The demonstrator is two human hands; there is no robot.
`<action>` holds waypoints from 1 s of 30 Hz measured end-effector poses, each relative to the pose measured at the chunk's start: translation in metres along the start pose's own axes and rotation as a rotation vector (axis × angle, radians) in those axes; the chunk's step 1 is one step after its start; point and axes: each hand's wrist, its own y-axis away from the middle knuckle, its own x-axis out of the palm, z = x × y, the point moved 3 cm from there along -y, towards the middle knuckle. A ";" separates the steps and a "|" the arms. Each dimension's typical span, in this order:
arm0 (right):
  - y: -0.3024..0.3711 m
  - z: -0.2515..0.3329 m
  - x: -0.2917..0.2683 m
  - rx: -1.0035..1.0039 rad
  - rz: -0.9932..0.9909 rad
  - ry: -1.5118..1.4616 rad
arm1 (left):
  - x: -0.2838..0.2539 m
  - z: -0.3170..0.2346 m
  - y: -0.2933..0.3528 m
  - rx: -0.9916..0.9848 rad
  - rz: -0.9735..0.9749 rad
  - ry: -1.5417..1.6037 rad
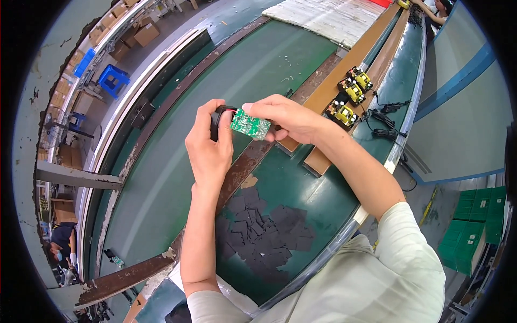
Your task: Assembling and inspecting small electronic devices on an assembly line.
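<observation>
In my right hand (277, 116) is a green circuit board (250, 125), solder side toward me, with the thumb on its upper edge. My left hand (210, 134) grips a black plastic housing (216, 123) just left of the board. A bit of red wire shows between the two. Both are held up over the brown metal rail beside the green belt. On the bench below my hands lies a loose pile of thin black rectangular sheets (264, 231). To the right, several yellow and black circuit assemblies (344, 114) sit in a row on a cardboard strip.
Black cables (385, 118) trail from the assemblies along the right bench edge. A wide green conveyor belt (215, 91) runs on the left, with another small board (116, 259) at its near end. Green crates (463, 245) stand right; blue stools (113, 79) stand far left. Other people work at the edges.
</observation>
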 end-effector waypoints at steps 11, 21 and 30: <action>0.004 0.000 0.030 -0.729 -0.547 0.644 | 0.003 0.003 0.006 -0.023 -0.064 -0.121; 0.005 0.004 0.016 -0.617 -0.632 0.669 | 0.021 0.002 0.019 -0.229 0.121 0.500; -0.004 -0.011 0.025 -0.673 -0.396 0.504 | 0.014 0.012 0.009 -0.352 -0.067 0.607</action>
